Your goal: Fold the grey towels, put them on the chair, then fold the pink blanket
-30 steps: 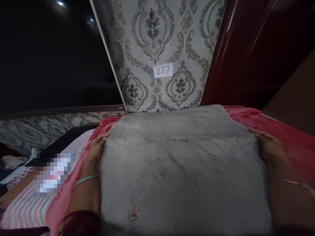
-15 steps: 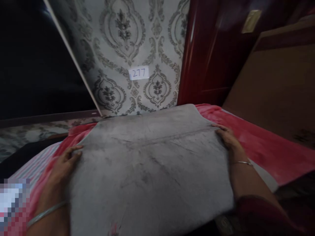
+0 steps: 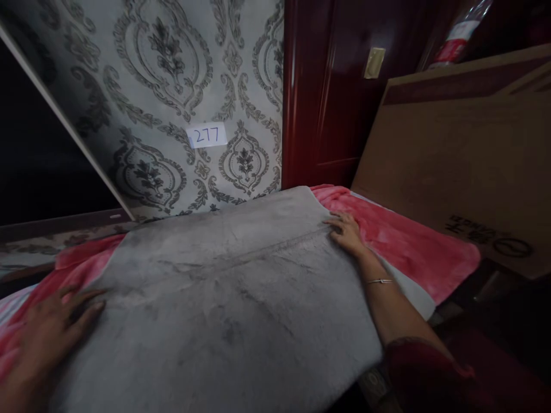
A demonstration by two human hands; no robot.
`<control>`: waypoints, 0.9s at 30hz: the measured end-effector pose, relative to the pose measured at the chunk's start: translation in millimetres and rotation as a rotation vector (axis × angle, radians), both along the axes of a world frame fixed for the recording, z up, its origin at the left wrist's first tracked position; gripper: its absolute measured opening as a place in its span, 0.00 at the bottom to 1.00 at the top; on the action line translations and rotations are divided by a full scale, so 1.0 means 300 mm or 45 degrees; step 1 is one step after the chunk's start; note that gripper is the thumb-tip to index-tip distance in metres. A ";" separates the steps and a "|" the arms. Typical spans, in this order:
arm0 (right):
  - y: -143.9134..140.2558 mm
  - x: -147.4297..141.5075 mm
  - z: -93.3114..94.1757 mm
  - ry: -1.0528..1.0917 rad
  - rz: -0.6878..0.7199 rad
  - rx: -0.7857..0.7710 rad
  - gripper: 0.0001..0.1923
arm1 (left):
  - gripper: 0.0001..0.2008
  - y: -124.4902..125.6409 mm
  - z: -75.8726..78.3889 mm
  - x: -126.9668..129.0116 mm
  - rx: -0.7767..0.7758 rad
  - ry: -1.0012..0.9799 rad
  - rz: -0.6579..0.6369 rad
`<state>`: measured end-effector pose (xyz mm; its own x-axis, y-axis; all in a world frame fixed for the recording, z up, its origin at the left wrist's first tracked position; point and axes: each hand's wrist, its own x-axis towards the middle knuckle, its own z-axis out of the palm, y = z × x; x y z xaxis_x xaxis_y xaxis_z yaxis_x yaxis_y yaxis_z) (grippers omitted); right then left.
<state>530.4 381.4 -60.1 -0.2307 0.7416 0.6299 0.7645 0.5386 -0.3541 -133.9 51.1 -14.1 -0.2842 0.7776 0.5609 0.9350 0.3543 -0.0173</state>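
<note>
A grey plush mat (image 3: 224, 304) is spread flat over a pink blanket (image 3: 400, 241) on a bed, with a fold line or seam running across it near its far end. Its left edge is pressed by the left hand (image 3: 47, 332), laid open and flat with the fingers spread, half on the grey pile and half on the pink cloth. Its far right corner is met by the right hand (image 3: 346, 232), whose fingers are extended and rest on the edge; nothing is clasped by either hand. Both sides appear to be pinned in this way so that the mat is kept stretched and square on the bed, though that is a judgement from the posture alone. A thin bangle (image 3: 381, 281) is worn on the right wrist.

Beyond the mat, patterned grey wallpaper (image 3: 172, 86) is seen, with a small label (image 3: 207, 136) reading 277 stuck to it. To the right a dark red wooden door (image 3: 331, 103) stands, and a large brown cardboard box (image 3: 456, 160) leans close beside the bed's right side, crowding the space there. At the left, a dark panel (image 3: 38, 166) borders the wall.
</note>
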 end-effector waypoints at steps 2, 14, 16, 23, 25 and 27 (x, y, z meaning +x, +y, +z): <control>-0.015 -0.029 0.008 -0.096 0.074 -0.017 0.25 | 0.25 0.019 0.007 0.032 0.019 0.064 -0.111; -0.045 -0.150 -0.019 -0.266 0.395 -0.048 0.12 | 0.16 0.130 -0.002 0.287 -0.195 -0.078 -0.429; -0.041 -0.144 -0.013 -0.215 0.387 -0.010 0.12 | 0.15 0.124 0.007 0.290 -0.145 -0.059 -0.413; -0.036 -0.130 -0.027 -0.158 0.331 -0.008 0.11 | 0.14 0.123 0.011 0.285 -0.109 -0.075 -0.374; -0.026 -0.125 -0.044 -0.160 0.355 -0.034 0.11 | 0.14 0.124 -0.003 0.274 -0.172 -0.085 -0.352; -0.013 -0.112 -0.060 -0.170 0.359 -0.049 0.10 | 0.15 0.119 -0.015 0.258 -0.218 -0.090 -0.315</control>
